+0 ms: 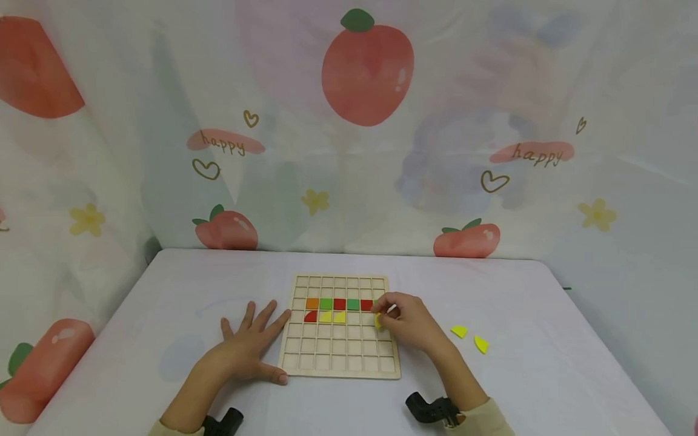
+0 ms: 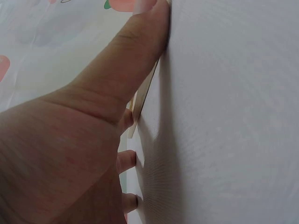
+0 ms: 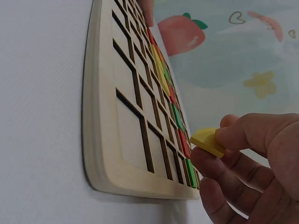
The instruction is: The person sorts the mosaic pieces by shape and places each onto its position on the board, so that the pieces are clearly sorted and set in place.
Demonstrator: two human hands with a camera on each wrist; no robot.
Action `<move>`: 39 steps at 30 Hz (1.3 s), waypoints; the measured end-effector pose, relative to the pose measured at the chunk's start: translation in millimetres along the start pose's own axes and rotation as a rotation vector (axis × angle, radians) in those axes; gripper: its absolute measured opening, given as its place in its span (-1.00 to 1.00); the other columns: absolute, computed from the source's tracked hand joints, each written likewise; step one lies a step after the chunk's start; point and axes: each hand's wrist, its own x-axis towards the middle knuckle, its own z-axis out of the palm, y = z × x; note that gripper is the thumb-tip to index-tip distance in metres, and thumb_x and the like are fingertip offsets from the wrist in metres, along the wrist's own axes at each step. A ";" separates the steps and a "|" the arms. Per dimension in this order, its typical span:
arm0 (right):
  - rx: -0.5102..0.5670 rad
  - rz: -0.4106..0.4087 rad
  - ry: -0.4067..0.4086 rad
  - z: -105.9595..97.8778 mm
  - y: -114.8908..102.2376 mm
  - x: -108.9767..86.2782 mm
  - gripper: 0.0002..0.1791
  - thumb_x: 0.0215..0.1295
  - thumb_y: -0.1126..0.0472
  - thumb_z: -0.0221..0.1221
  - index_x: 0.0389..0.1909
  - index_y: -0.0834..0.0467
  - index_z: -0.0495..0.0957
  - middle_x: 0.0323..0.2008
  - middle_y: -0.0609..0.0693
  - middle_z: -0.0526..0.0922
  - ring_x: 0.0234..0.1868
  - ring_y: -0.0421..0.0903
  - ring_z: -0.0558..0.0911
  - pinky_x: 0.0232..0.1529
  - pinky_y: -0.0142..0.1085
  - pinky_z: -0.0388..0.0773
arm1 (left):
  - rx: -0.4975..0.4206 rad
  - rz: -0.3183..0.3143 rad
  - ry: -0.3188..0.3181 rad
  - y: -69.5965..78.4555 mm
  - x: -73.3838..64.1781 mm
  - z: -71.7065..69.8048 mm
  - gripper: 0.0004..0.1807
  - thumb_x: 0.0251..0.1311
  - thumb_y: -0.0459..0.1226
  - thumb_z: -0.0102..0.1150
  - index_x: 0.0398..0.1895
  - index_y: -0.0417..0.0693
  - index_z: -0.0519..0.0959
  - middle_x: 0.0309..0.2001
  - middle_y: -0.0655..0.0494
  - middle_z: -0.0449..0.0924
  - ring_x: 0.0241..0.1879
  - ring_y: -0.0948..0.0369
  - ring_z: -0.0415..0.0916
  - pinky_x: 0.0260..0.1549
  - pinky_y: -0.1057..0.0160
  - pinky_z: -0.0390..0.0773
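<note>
A wooden grid board (image 1: pixel 339 373) lies flat on the table. My left hand (image 1: pixel 243 350) rests spread on the cloth, its index fingertip and thumb right at the board's left edge. Over the right side of the board, my right hand (image 1: pixel 410 320) pinches a yellow quarter-circle piece (image 3: pixel 208 140) between thumb and fingers. One row of the grid holds square tiles in orange, green and red, among them a red tile (image 1: pixel 339 304). Below that row sit a red curved piece (image 1: pixel 311 316) and two yellow pieces (image 1: pixel 325 317) at the left.
Two loose yellow quarter-circle pieces (image 1: pixel 481 344) lie on the white tablecloth (image 1: pixel 523 387) right of the board, beside the right forearm. A printed curtain (image 1: pixel 349 163) hangs behind the table's far edge. Black wrist mounts (image 1: pixel 431 408) sit on both wrists.
</note>
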 end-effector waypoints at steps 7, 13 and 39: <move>0.007 0.013 0.016 2.3 -9.2 2.5 -0.88 0.24 0.32 0.26 -0.25 0.07 0.67 -0.28 -0.13 0.64 -0.34 -0.13 0.59 -0.33 -0.34 0.55 | -0.001 0.015 -0.003 0.3 -2.0 -3.1 0.39 -0.43 0.44 0.42 0.60 0.26 0.05 0.62 -0.06 -0.22 0.53 -0.35 -0.46 0.10 -0.69 -0.43; 0.020 -0.031 0.005 5.8 -16.6 9.2 -0.87 0.25 0.32 0.23 -0.25 0.05 0.67 -0.29 -0.13 0.65 -0.35 -0.12 0.59 -0.35 -0.35 0.56 | -0.013 0.000 -0.008 0.1 -2.9 -2.2 0.39 -0.43 0.43 0.43 0.59 0.27 0.05 0.62 -0.05 -0.22 0.53 -0.34 -0.48 0.11 -0.68 -0.45; 0.078 -0.037 0.007 22.3 -32.5 24.6 -0.87 0.29 0.30 0.24 -0.20 0.07 0.68 -0.20 -0.10 0.69 -0.32 -0.16 0.60 -0.26 -0.26 0.56 | 0.000 0.006 0.002 -1.7 0.2 -0.1 0.39 -0.44 0.44 0.42 0.59 0.29 0.05 0.62 -0.04 -0.21 0.53 -0.34 -0.46 0.12 -0.68 -0.42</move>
